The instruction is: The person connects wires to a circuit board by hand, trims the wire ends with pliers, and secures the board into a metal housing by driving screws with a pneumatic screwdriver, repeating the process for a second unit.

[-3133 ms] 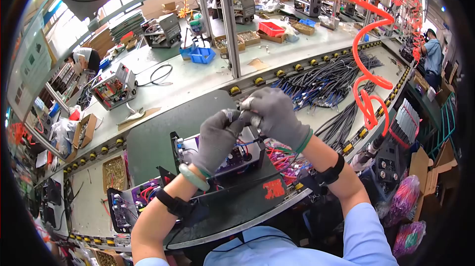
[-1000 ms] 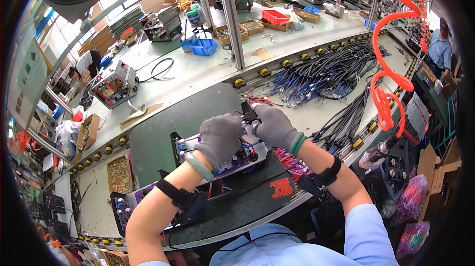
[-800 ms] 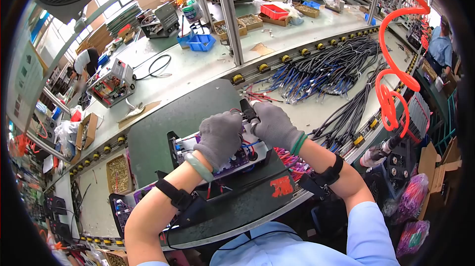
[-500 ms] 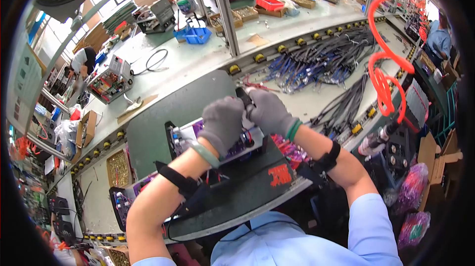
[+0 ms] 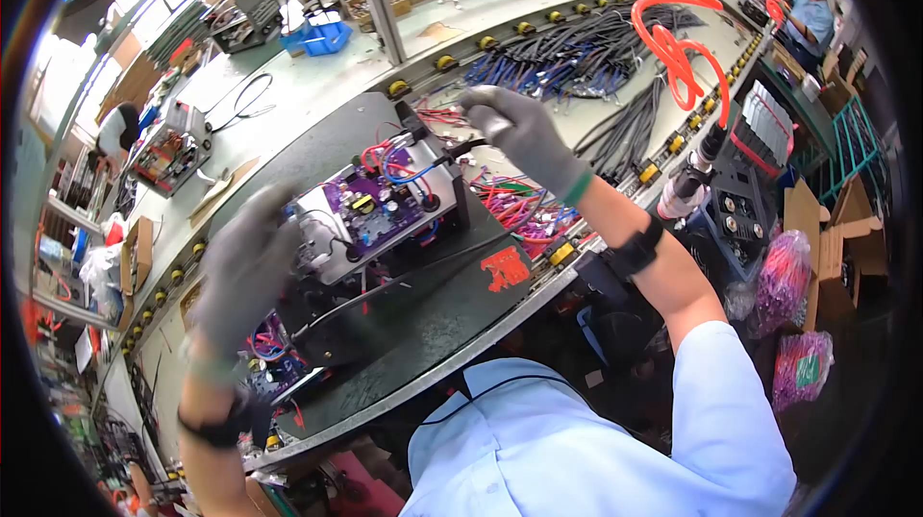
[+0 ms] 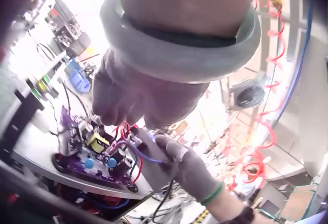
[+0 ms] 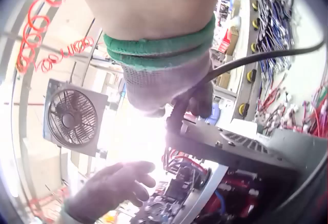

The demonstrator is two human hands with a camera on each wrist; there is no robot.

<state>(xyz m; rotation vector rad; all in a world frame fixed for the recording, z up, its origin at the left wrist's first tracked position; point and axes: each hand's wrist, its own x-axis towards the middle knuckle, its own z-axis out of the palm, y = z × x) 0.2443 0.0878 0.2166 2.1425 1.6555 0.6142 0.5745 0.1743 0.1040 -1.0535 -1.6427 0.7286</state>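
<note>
An open unit with a purple circuit board (image 5: 365, 205) and red and blue wires sits on the dark green board (image 5: 317, 166). My gloved left hand (image 5: 245, 267), blurred, is by the unit's left end. Its fingers are spread with nothing between them in the right wrist view. My gloved right hand (image 5: 529, 137) is bent at the fingers beside the unit's black end panel (image 7: 230, 147). A black cable (image 7: 246, 60) leaves that panel and passes close by the right palm; I cannot tell whether the fingers grip it.
A second unit with a purple board (image 5: 274, 354) lies near the left front edge. Colourful wires (image 5: 524, 209) and bundled black cables (image 5: 567, 61) lie to the right and behind. A red coiled hose (image 5: 673, 46) hangs at right above a screwdriver-like tool (image 5: 687, 181).
My hands were together over the unit's right end and have parted. The left has swept left and toward me, exposing the circuit board; the right has drawn slightly off the panel. The head view has shifted.
</note>
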